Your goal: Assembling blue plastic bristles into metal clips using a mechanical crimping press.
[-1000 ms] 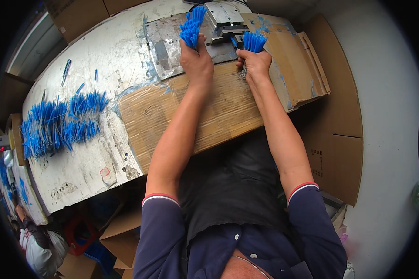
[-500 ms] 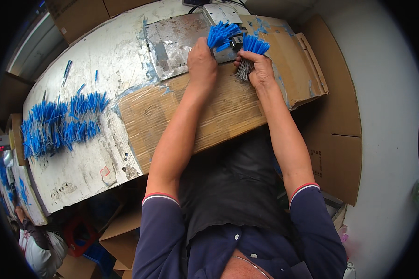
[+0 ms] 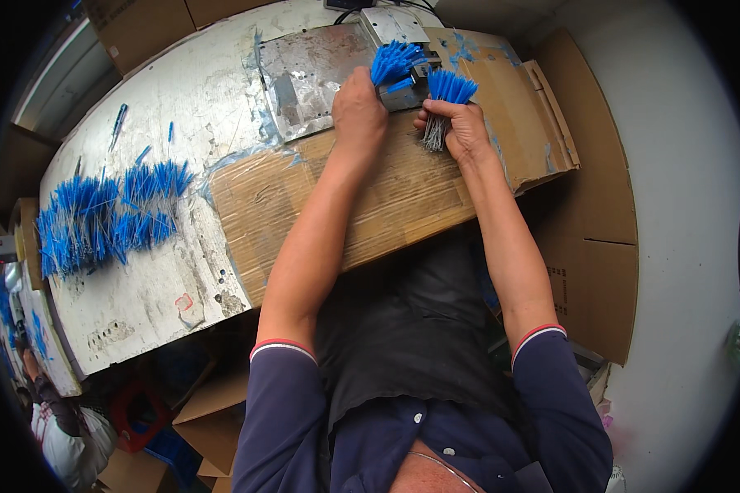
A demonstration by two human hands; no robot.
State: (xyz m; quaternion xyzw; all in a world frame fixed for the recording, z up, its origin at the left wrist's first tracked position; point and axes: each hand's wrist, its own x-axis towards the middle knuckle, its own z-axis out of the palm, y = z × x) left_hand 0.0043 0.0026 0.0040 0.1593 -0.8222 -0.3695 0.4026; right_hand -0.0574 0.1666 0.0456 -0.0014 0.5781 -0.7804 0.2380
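Observation:
My left hand (image 3: 360, 111) is closed round a bunch of thin blue-tipped wire brushes (image 3: 396, 62), their blue ends fanning out beyond the fingers. Most of what that hand grips is hidden by its back. In my right hand (image 3: 462, 127) is a second bunch of blue-tipped wire brushes (image 3: 452, 86), held upright between thumb and fingers, with bare grey wire stems hanging below. A small dark metal fixture (image 3: 420, 76) sits between the two bunches, partly covered by them. Both hands are over the far side of the worktable, above a metal plate (image 3: 312, 74) and flattened cardboard.
Piles of similar blue-tipped wires (image 3: 111, 214) lie on the white tabletop (image 3: 156, 304) at left, with a pen (image 3: 118, 126) behind them. Taped cardboard (image 3: 279, 205) covers the near edge. A cardboard box (image 3: 588, 205) stands at right. Another person (image 3: 70, 435) works at lower left.
My right hand has drawn slightly toward me with its bunch, away from the metal fixture. My left hand has shifted a little to the right, still gripping its bunch.

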